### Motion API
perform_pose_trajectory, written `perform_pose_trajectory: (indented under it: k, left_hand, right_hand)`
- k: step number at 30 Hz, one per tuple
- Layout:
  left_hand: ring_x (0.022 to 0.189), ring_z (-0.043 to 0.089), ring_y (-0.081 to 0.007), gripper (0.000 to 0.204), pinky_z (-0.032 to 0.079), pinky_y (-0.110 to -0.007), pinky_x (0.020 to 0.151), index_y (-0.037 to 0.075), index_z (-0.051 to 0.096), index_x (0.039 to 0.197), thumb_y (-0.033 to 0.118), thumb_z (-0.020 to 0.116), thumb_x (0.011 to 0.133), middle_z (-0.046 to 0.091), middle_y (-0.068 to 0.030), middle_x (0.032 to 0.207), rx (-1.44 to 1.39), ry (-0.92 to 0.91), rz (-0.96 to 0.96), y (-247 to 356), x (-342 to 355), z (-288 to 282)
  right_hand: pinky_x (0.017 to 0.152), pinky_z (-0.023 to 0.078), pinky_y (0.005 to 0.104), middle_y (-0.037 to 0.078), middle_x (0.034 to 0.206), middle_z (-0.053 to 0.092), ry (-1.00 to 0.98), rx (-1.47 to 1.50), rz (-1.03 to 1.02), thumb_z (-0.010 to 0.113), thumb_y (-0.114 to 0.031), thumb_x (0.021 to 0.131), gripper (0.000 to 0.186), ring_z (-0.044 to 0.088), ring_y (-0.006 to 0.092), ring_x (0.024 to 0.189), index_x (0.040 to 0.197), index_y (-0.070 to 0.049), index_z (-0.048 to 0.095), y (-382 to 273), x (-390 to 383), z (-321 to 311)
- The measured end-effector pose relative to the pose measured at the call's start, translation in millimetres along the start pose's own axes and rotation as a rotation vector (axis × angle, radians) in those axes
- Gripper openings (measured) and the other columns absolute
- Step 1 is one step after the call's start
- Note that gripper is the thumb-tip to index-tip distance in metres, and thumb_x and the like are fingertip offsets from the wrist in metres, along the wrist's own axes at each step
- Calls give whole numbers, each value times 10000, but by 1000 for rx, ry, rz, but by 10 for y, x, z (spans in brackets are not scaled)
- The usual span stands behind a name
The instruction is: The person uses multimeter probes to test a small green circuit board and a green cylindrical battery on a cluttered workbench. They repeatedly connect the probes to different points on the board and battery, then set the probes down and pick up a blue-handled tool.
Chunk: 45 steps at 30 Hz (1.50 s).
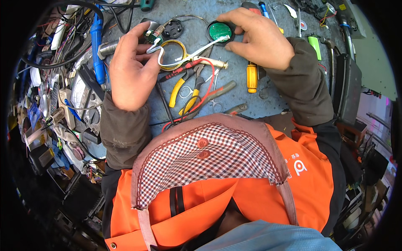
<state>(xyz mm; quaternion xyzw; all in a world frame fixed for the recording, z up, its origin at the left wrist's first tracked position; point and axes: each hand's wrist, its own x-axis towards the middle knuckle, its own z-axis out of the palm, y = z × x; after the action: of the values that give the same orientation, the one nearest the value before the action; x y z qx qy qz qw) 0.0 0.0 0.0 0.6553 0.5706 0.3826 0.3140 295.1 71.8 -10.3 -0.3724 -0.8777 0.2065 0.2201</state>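
My left hand (135, 69) is closed on a small part with a green circuit board (151, 37) and a metal connector. Thumb and fingers of my right hand (257, 39) grip the rim of a round black housing (208, 33), which has a round green circuit board (220, 30) inside. A white flat cable (194, 55) links the two boards. Between my hands a brass-coloured ring (184, 49) lies under the cable. Just beyond it is a black round cap (173, 29) with holes. A thin wire (188, 16) arches across behind.
Nearer me lie yellow-handled pliers (176, 93), a red test lead (208, 85) and small scissors (216, 104). A yellow screwdriver (252, 78) is below my right hand. Cables and parts crowd the left, beside a blue tool handle (97, 50). A lime-green battery-like block (314, 47) lies at right.
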Motion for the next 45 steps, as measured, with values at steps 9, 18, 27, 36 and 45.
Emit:
perform_pose_trajectory:
  k: [9,18,27,36,45]
  left_hand:
    - [922,696,-159,512,598,-277,776,3,604,1344,-52,719,847,628,-127,1177,-47,26,10,-55,7,-37]
    - [896,703,-202,515,588,-295,720,22,597,1337,-40,723,842,638,-134,1143,93,29,73,-35,-31,-61]
    - [874,695,-259,528,602,-340,715,51,593,1330,-50,707,825,626,-145,1163,269,91,166,-67,30,-27]
    - [1039,677,-362,546,580,-384,842,43,580,1345,-61,660,815,617,-179,1295,387,45,212,-72,24,-68]
    - [1166,627,-406,585,536,-417,976,42,561,1373,-82,597,803,596,-199,1339,443,26,192,176,-120,-238]
  right_hand:
    - [693,545,329,97,1101,626,15,-1,-25,769,-84,801,539,635,235,852,1319,-89,621,23,41,32]
    - [634,484,279,61,911,555,22,15,-2,803,-82,784,546,531,146,671,1305,-124,647,-63,12,7]
    - [641,491,283,56,947,551,21,36,-9,798,-69,778,560,539,148,699,1313,-130,642,-74,21,5]
    - [764,549,387,113,1113,639,-71,26,79,750,-112,788,505,658,286,861,1277,-75,629,-144,42,-76]
    - [743,548,377,109,1116,634,-58,48,53,740,-88,784,531,650,270,861,1301,-68,621,-95,29,-56]
